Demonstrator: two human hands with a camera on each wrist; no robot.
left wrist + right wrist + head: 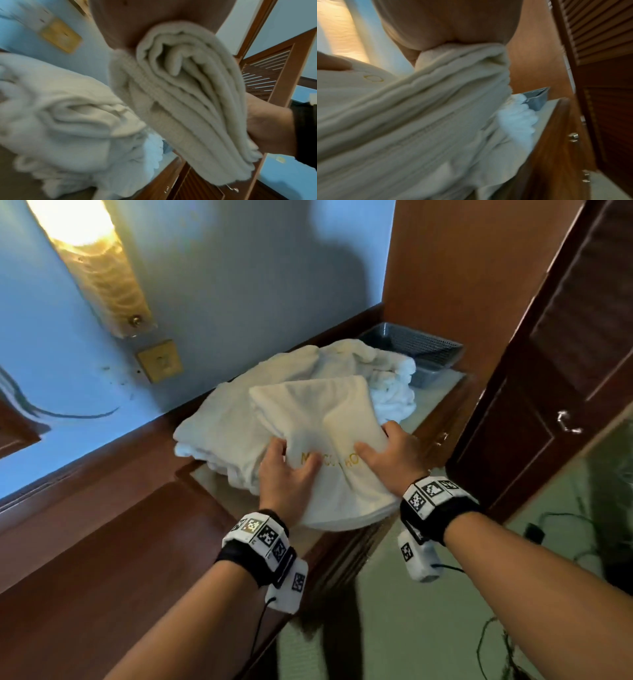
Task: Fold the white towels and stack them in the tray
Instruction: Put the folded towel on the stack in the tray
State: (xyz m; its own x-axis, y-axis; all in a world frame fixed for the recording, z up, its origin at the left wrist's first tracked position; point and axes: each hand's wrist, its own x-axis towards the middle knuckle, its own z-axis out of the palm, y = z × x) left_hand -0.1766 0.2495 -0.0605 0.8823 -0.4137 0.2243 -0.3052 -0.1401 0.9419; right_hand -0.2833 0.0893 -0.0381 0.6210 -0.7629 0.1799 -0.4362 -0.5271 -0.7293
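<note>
Hands, left hand (286,474) and right hand (394,455), both clamp the folded cream terry towel (322,419) mid-frame; soft, floppy, light, probably best held by its thick folded edges.

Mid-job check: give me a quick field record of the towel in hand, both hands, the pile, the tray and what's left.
held item: folded towel with gold lettering, lifted above the pile
left hand: grips the towel's near left edge
right hand: grips the towel's near right edge
pile: unfolded white towels heaped on the counter
tray: grey mesh, far right of the counter, beyond the pile; no towel seen in its visible part
remaining: held towel not yet in the tray; pile still unfolded
</note>
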